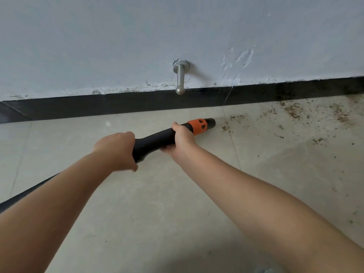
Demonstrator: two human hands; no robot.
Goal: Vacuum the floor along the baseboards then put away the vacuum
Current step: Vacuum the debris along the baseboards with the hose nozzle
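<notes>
A black vacuum nozzle tube [155, 141] with an orange collar [199, 126] points right, low over the pale tiled floor [157, 203], a short way in front of the black baseboard [118, 106]. My left hand [116, 150] grips the thick rear end of the tube. My right hand [183, 137] grips it just behind the orange collar. The open tip [211, 122] sits at the left edge of a patch of brown dirt crumbs [295, 115]. The black hose [27, 192] trails off to the lower left behind my left forearm.
A metal door stopper [180, 79] sticks out of the white wall [177, 26] just above the baseboard, beyond the nozzle. Paint is chipped along the wall's bottom edge. Dirt is scattered over the floor tiles to the right.
</notes>
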